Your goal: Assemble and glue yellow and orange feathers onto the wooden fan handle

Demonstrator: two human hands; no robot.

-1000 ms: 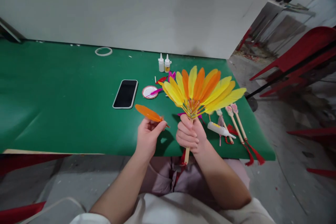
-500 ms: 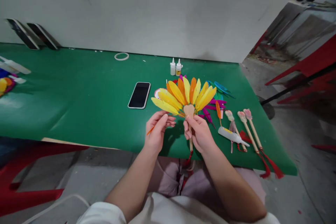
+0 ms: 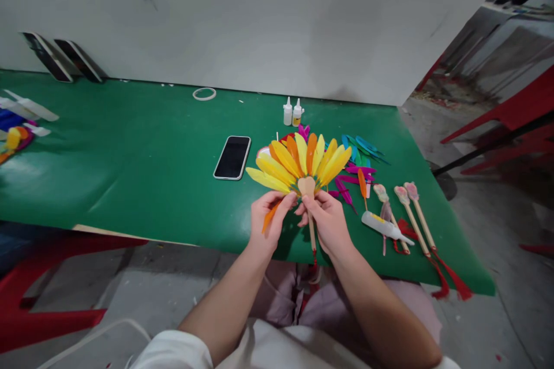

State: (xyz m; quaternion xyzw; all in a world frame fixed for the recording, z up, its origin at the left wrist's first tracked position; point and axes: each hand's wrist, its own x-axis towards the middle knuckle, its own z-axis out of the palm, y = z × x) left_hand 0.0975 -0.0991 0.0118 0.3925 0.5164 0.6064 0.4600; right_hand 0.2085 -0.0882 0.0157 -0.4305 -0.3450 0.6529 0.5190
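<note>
Yellow and orange feathers spread out in a fan point(image 3: 306, 185) with a wooden, heart-topped handle. My right hand point(image 3: 328, 216) is closed round the handle just below the heart. An orange feather point(image 3: 270, 218) is pinched in my left hand point(image 3: 269, 222), its tip pointing down and left. The left fingertips are close to the fan's lower left edge, by the base of the feathers; whether they touch it I cannot tell. Below the handle hangs a red tassel point(image 3: 315, 256). A glue bottle point(image 3: 383, 225) lies on its side to the right of my right hand.
On the green table point(image 3: 151, 167) lie a phone point(image 3: 232, 157), purple feathers point(image 3: 345, 190), blue feathers point(image 3: 366, 146) and several tasselled wooden handles point(image 3: 415, 216). Two small bottles point(image 3: 292, 113) stand near the white wall point(image 3: 242, 23). A white ring point(image 3: 204, 94) lies further left.
My left hand has moved right and come up to the fan's base, with the orange feather turned so that more of it shows. The fan has tipped slightly and shifted a little left.
</note>
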